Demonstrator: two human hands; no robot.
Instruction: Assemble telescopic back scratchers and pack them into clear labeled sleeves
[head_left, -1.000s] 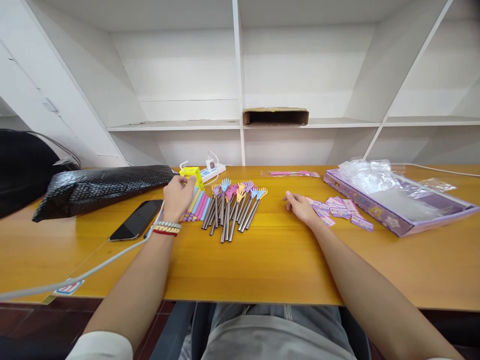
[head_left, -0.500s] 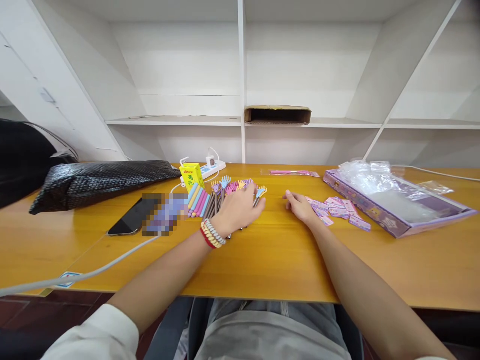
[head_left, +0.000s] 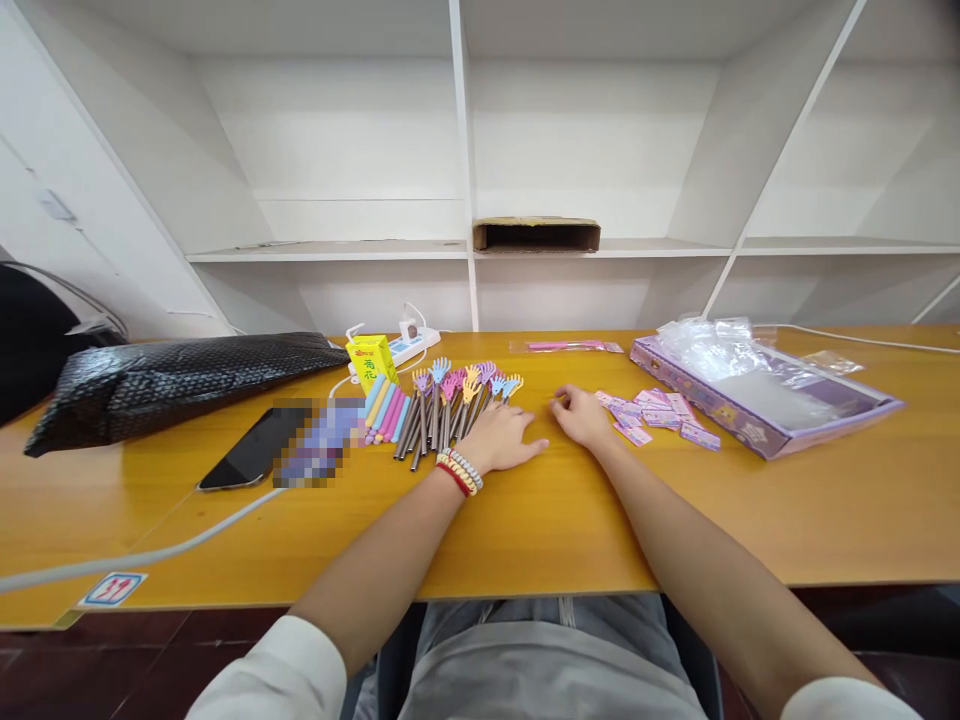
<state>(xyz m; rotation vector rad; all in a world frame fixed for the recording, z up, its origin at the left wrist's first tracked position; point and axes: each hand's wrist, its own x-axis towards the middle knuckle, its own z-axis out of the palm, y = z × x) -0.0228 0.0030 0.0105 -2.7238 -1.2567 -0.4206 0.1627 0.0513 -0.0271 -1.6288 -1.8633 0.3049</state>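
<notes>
My left hand [head_left: 499,437] lies on the table with its fingers stretched and thumb apart, holding nothing. It is at the right edge of a row of back scratchers [head_left: 439,415], which have metal rods and small hand-shaped heads in purple, blue, pink and yellow. Left of them lies a bundle of pastel handles [head_left: 386,408]. My right hand [head_left: 581,413] rests on the table with its fingers curled in; nothing shows in it. Just to its right, small pink-purple cards [head_left: 660,411] lie in a loose pile.
A purple box tray [head_left: 780,440] with clear plastic bags [head_left: 709,347] stands at right. Behind my hands lies a pink item in clear wrapping [head_left: 574,346]. At left are a yellow carton [head_left: 370,361], a power strip [head_left: 416,345], a phone [head_left: 251,452], a black bubble-wrap parcel [head_left: 187,385] and a white cable [head_left: 187,543].
My left hand has moved from over the back scratchers toward the right and nearer to me, uncovering their heads. My right hand's fingers have curled in more. The view has turned slightly.
</notes>
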